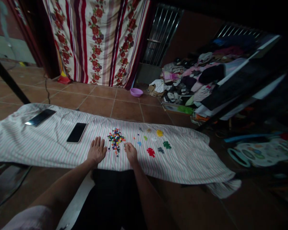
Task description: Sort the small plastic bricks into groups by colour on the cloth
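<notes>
A pile of small mixed-colour beads lies on a striped white cloth spread on the floor. My left hand rests flat on the cloth just left of the pile, fingers stretched out. My right hand sits just right of the pile with its fingers curled in a pinch; what it holds is too small to make out. To the right lie sorted clusters: red beads, green beads, yellow beads and a dark blue cluster.
Two phones lie on the cloth, one near my left hand and another farther left. A purple bowl sits on the tiled floor. A heap of clothes fills the right. A floral curtain hangs behind.
</notes>
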Action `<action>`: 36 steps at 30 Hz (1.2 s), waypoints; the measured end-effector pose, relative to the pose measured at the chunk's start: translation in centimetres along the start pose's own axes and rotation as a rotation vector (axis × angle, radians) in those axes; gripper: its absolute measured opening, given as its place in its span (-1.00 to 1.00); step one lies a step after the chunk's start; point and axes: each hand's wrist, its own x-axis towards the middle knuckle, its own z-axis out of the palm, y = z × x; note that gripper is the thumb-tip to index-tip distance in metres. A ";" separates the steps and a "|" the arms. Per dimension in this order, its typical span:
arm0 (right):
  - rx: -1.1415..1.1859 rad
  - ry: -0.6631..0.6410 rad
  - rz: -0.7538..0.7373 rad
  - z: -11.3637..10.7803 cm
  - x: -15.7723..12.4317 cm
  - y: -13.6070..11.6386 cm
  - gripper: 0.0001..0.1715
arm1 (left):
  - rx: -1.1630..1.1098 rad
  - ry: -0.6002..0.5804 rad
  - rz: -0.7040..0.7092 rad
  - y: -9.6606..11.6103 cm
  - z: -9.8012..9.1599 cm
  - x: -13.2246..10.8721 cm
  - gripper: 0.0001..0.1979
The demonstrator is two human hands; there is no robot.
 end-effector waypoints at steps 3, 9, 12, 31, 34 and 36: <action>-0.041 -0.001 -0.022 0.0 0.0 -0.2 -0.56 | -0.027 0.067 0.001 0.1 0.0 -0.3 -0.49; -0.050 0.022 -0.050 0.4 -0.1 0.2 -0.56 | 0.008 0.083 0.003 0.3 0.2 -0.3 -0.48; -0.035 0.022 -0.058 0.4 -0.2 0.2 -0.57 | 0.018 0.097 -0.004 0.3 0.4 -0.3 -0.48; 0.087 -0.020 0.064 -0.4 -0.2 -0.8 -0.66 | 0.020 0.079 0.011 0.4 -0.5 -0.5 -0.50; 0.065 -0.024 0.037 -0.7 -0.4 -1.0 -0.64 | 0.014 0.094 0.005 0.4 -0.7 -0.5 -0.52; 0.041 -0.022 0.014 -1.0 -0.5 -1.2 -0.63 | -0.008 0.104 0.004 0.5 -0.7 -0.5 -0.53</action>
